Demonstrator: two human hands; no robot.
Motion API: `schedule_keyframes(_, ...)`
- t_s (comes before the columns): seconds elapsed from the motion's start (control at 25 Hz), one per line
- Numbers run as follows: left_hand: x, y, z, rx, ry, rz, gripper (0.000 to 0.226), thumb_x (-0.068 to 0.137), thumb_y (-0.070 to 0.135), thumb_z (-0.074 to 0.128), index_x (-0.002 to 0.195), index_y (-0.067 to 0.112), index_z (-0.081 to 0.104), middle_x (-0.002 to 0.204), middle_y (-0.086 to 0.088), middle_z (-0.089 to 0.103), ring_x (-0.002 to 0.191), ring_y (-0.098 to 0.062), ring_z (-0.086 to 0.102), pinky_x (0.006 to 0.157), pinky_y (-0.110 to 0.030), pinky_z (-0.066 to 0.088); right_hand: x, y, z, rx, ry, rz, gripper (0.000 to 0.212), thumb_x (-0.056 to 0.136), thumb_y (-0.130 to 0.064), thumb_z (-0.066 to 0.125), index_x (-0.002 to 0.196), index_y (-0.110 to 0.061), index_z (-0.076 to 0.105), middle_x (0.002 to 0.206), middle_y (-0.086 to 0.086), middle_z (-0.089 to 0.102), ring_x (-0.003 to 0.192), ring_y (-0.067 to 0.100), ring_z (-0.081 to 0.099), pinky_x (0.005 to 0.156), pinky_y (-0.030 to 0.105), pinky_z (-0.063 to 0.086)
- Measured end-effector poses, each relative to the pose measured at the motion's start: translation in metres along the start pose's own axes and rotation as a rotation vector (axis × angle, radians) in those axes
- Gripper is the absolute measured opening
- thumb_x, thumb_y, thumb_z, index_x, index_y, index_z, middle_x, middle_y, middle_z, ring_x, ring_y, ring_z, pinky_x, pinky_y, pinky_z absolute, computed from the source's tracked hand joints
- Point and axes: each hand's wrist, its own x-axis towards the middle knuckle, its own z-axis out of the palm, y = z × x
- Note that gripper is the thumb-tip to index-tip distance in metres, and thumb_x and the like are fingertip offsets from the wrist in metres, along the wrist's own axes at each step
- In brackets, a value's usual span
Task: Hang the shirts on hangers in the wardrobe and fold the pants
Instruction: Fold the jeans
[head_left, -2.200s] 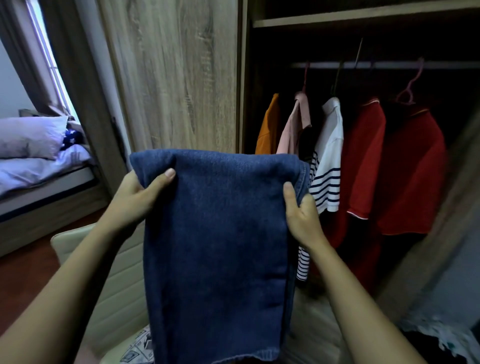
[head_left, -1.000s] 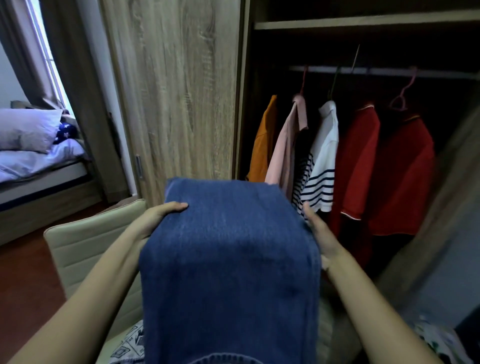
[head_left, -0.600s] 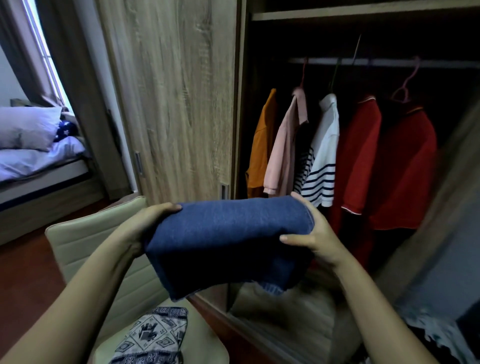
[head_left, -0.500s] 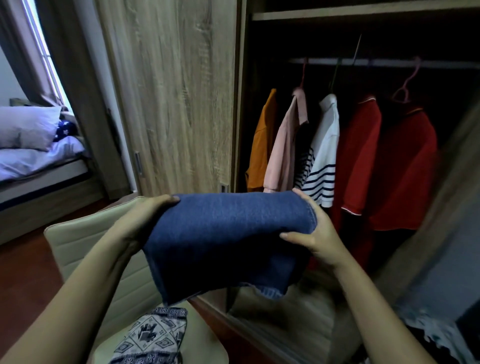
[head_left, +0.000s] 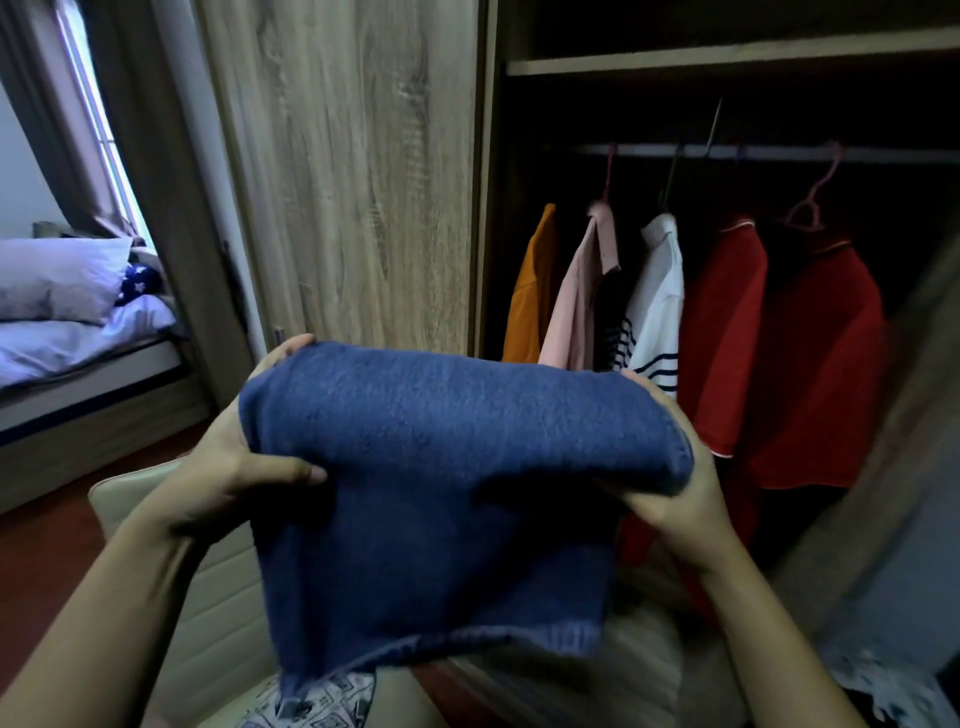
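Blue jeans (head_left: 441, 493) are up in the air in front of the open wardrobe (head_left: 727, 57), folded over w/ the thick fold on top & the hem end hanging toward the camera, above a cream chair (head_left: 208, 597). Left hand (head_left: 228, 467) grasps the left end of the fold: thumb lies across the near side of the denim, fingers wrap round the far side, tips showing at the top edge. Right hand (head_left: 670, 493) grasps the right end, fingers curled over the fold; its thumb is hidden under the cloth. The hem overlaps a patterned cloth (head_left: 322, 701) on the chair seat; can't tell if they touch. Inside the wardrobe, on the rail (head_left: 779, 153), 5 shirts hang on hangers, left to right: orange shirt (head_left: 532, 296), pink shirt (head_left: 576, 312), white striped shirt (head_left: 657, 312), then 2 red shirts (head_left: 727, 338). Wood-grain door (head_left: 353, 182) stands left of the opening. Far left: bed (head_left: 78, 364) w/ a pillow (head_left: 57, 278), next to a curtained window.
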Motion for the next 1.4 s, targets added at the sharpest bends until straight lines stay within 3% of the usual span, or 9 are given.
schedule_keyframes(0.08, 0.003, -0.004, 0.000, -0.064, 0.044, 0.000, 0.087, 0.049, -0.020, 0.069, 0.125, 0.019, 0.051, 0.109, 0.007, 0.070, 0.099, -0.007, 0.065, 0.078, -0.019, 0.054, 0.005, 0.015, 0.002, -0.064, 0.226, 0.093, 0.049, 0.059, -0.042, 0.080, 0.104, -0.030, 0.068, 0.100, -0.012, 0.071, 0.100, 0.008, 0.065, 0.088, 0.026, 0.052)
schedule_keyframes(0.16, 0.008, -0.005, 0.005, -0.104, 0.041, 0.000, 0.061, 0.062, 0.008, 0.080, 0.118, 0.017, 0.058, 0.109, -0.001, 0.071, 0.099, -0.014, 0.067, 0.077, -0.023, 0.054, 0.013, 0.022, 0.005, -0.264, 0.387, 0.161, 0.072, 0.060, -0.069, 0.067, 0.103, -0.012, 0.062, 0.102, 0.004, 0.065, 0.103, 0.027, 0.062, 0.091, 0.046, 0.050)
schedule_keyframes(0.24, 0.007, -0.014, 0.011, -0.085, 0.073, -0.052, 0.062, 0.055, 0.043, 0.086, 0.106, 0.013, 0.066, 0.103, -0.005, 0.073, 0.095, -0.017, 0.068, 0.072, -0.023, 0.055, 0.016, 0.024, 0.010, -0.354, 0.446, 0.162, 0.073, 0.063, -0.071, 0.059, 0.106, -0.012, 0.054, 0.102, 0.003, 0.057, 0.103, 0.024, 0.057, 0.094, 0.040, 0.046)
schedule_keyframes(0.4, 0.006, -0.033, 0.027, 0.031, 0.294, -0.129, 0.035, 0.077, 0.045, 0.066, 0.099, 0.019, 0.064, 0.085, 0.012, 0.074, 0.088, -0.001, 0.067, 0.064, -0.013, 0.051, 0.008, 0.023, 0.026, -0.252, 0.311, 0.179, 0.074, 0.073, -0.073, 0.047, 0.086, -0.003, 0.065, 0.081, 0.013, 0.068, 0.074, 0.010, 0.062, 0.069, 0.017, 0.048)
schedule_keyframes(0.56, 0.017, -0.044, 0.028, 0.166, 0.336, -0.183, 0.049, 0.081, 0.067, 0.047, 0.111, 0.030, 0.057, 0.116, 0.003, 0.064, 0.110, -0.011, 0.058, 0.094, -0.033, 0.046, 0.015, 0.023, 0.036, -0.294, 0.375, 0.238, 0.041, 0.090, -0.046, 0.052, 0.092, -0.007, 0.065, 0.080, 0.002, 0.067, 0.085, 0.014, 0.064, 0.073, 0.016, 0.047)
schedule_keyframes(0.68, 0.020, -0.045, 0.043, 0.038, 0.482, -0.167, 0.043, 0.091, 0.054, 0.045, 0.118, 0.021, 0.055, 0.108, 0.007, 0.064, 0.100, -0.006, 0.060, 0.085, -0.023, 0.047, 0.028, 0.020, 0.033, -0.138, 0.287, 0.363, 0.027, 0.090, -0.034, 0.057, 0.108, -0.015, 0.060, 0.094, -0.010, 0.066, 0.103, 0.015, 0.063, 0.080, 0.007, 0.046)
schedule_keyframes(0.92, 0.037, -0.029, 0.036, -0.069, 0.684, -0.230, 0.036, 0.093, 0.048, 0.047, 0.111, 0.018, 0.056, 0.093, 0.004, 0.064, 0.088, -0.011, 0.058, 0.071, -0.020, 0.043, -0.019, 0.032, 0.020, 0.214, -0.130, 0.553, 0.083, 0.052, -0.050, 0.084, 0.123, -0.032, 0.047, 0.123, -0.005, 0.063, 0.113, 0.013, 0.061, 0.097, 0.037, 0.049)
schedule_keyframes(1.24, 0.051, -0.024, -0.006, -0.234, -0.067, -0.450, 0.083, 0.049, 0.042, 0.089, 0.120, 0.014, 0.056, 0.109, -0.002, 0.070, 0.098, -0.018, 0.068, 0.074, -0.029, 0.056, -0.011, 0.042, 0.038, 0.256, 0.315, 0.470, 0.042, 0.078, -0.002, 0.070, 0.112, -0.023, 0.057, 0.110, -0.004, 0.068, 0.097, 0.009, 0.067, 0.077, 0.021, 0.055)
schedule_keyframes(1.4, 0.015, -0.077, 0.029, -0.016, 0.188, -0.416, 0.058, 0.072, 0.020, 0.079, 0.123, 0.018, 0.051, 0.111, -0.001, 0.067, 0.102, -0.023, 0.066, 0.076, -0.032, 0.056, -0.016, 0.049, 0.041, 0.170, 0.305, 0.475, 0.038, 0.080, -0.001, 0.068, 0.109, -0.024, 0.058, 0.109, -0.003, 0.068, 0.098, 0.012, 0.066, 0.076, 0.019, 0.055)
